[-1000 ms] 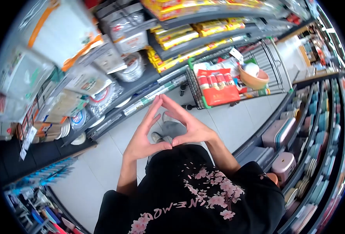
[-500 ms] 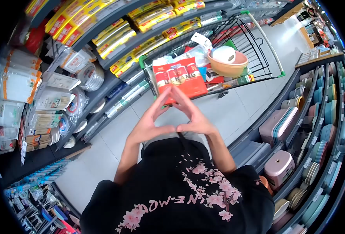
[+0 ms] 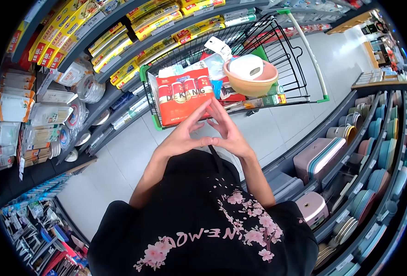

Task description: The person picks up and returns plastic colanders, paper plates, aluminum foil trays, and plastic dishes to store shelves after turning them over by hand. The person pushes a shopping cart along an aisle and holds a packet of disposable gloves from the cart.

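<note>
My left hand (image 3: 183, 137) and my right hand (image 3: 231, 135) are held in front of my waist, fingertips and thumbs meeting in a triangle. Their fingers are stretched out, and neither hand holds anything. Just beyond them stands a black wire shopping cart (image 3: 301, 76) with green corners. A red DEKANG package (image 3: 183, 108) lies in it, close behind my left fingertips. To its right in the cart is a peach-coloured bowl (image 3: 252, 86) with a white rounded container (image 3: 246, 67) in it. Partly hidden smaller packages lie around the bowl.
On the left, a shelf holds yellow boxed rolls (image 3: 114, 46) and disposable tableware (image 3: 51, 112). Utensils (image 3: 45, 230) hang at the lower left. Along the right, shelves carry stacked bowls and plates (image 3: 373, 181) and a pink box (image 3: 313, 209). Pale floor tiles (image 3: 120, 170) run between.
The cart and its contents appear farther left in view, and the shelves have shifted as the view turned. My hands keep their fingertip-to-fingertip pose.
</note>
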Motion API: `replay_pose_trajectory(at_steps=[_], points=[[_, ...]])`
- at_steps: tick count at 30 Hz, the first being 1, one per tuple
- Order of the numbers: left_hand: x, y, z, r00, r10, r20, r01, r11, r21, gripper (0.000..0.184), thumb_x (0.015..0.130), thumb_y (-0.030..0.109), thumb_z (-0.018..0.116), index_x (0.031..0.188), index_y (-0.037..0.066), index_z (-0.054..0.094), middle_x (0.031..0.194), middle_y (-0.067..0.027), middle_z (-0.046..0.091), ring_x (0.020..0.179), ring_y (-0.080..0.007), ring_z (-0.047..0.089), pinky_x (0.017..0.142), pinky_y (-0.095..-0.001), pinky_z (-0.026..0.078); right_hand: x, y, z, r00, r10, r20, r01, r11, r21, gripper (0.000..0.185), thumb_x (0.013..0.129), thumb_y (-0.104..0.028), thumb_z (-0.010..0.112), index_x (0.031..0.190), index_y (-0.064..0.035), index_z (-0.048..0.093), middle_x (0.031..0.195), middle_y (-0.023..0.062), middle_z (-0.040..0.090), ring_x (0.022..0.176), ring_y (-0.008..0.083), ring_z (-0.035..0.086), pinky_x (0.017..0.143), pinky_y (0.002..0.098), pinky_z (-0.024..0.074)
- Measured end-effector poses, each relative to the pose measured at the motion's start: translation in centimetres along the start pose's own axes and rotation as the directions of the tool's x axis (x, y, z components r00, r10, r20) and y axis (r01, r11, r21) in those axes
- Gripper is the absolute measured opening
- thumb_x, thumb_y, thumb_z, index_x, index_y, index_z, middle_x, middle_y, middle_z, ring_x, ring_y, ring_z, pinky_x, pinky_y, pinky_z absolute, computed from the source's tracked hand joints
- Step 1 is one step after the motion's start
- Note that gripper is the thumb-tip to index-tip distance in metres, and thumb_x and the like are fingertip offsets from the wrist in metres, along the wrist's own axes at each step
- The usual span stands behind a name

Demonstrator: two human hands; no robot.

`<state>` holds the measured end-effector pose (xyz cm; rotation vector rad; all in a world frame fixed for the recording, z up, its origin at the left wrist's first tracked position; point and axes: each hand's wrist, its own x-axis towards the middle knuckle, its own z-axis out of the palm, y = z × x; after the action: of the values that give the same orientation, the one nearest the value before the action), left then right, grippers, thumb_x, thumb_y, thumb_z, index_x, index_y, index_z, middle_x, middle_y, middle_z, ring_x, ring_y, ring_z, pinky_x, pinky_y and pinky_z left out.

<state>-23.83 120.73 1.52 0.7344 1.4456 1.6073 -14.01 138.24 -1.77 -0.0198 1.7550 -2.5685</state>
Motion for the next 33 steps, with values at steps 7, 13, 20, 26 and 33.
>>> replay_pose_trajectory(at_steps=[7, 13, 20, 26, 33], points=[[3.4, -1.7, -3.2, 0.993, -0.093, -0.065, 0.084, 0.989, -0.125, 0.101, 0.083, 0.033, 0.08, 0.158, 0.012, 0.016, 0.164, -0.0121, 0.013, 0.15, -0.0346, 0.016, 0.117, -0.0502, 0.026, 5.0, -0.1, -4.7, 0.996, 0.092, 0.002, -0.091, 0.99, -0.106, 0.102, 0.082, -0.027, 0.082, 0.158, -0.0095, 0.016, 0.163, 0.0108, 0.017, 0.149, 0.0325, 0.021, 0.118, 0.0488, 0.0237], [6.2, -2.4, -6.0, 0.997, -0.065, -0.039, 0.059, 0.989, -0.137, 0.093, 0.087, 0.025, 0.076, 0.158, 0.013, 0.017, 0.164, -0.0109, 0.014, 0.149, -0.0348, 0.019, 0.117, -0.049, 0.026, 9.5, -0.7, -5.4, 0.981, 0.152, 0.119, -0.141, 0.985, -0.1, 0.098, 0.084, -0.026, 0.079, 0.158, -0.0111, 0.016, 0.162, 0.0113, 0.02, 0.147, 0.0287, 0.026, 0.117, 0.0471, 0.0266], [8.0, -4.0, -9.9, 0.97, -0.184, -0.156, 0.149, 0.966, -0.212, 0.082, 0.091, 0.022, 0.072, 0.156, 0.013, 0.023, 0.162, -0.0111, 0.022, 0.146, -0.0342, 0.028, 0.116, -0.0483, 0.029, 14.3, 1.2, -6.6, 0.952, 0.249, 0.176, -0.227, 0.964, -0.14, 0.092, 0.087, -0.025, 0.077, 0.157, -0.0096, 0.019, 0.162, 0.0123, 0.021, 0.147, 0.0262, 0.026, 0.118, 0.043, 0.0273], [10.1, -4.9, -11.8, 0.955, -0.202, -0.219, 0.165, 0.971, -0.175, 0.084, 0.088, 0.036, 0.075, 0.155, 0.013, 0.029, 0.158, -0.0122, 0.03, 0.144, -0.0339, 0.033, 0.114, -0.0477, 0.034, 17.7, 1.1, -8.2, 0.945, 0.27, 0.185, -0.228, 0.948, -0.22, 0.087, 0.089, -0.026, 0.074, 0.157, -0.0092, 0.021, 0.161, 0.0124, 0.023, 0.145, 0.0275, 0.03, 0.118, 0.0448, 0.0281], [12.6, -5.0, -11.9, 0.914, -0.206, -0.35, 0.163, 0.975, -0.147, 0.079, 0.089, 0.037, 0.073, 0.152, 0.01, 0.035, 0.154, -0.0117, 0.038, 0.14, -0.0299, 0.04, 0.111, -0.0413, 0.04, 20.6, 2.0, -10.7, 0.914, 0.328, 0.24, -0.307, 0.944, -0.123, 0.08, 0.092, -0.025, 0.071, 0.155, -0.0096, 0.025, 0.159, 0.0121, 0.027, 0.144, 0.0301, 0.032, 0.115, 0.0451, 0.0325]])
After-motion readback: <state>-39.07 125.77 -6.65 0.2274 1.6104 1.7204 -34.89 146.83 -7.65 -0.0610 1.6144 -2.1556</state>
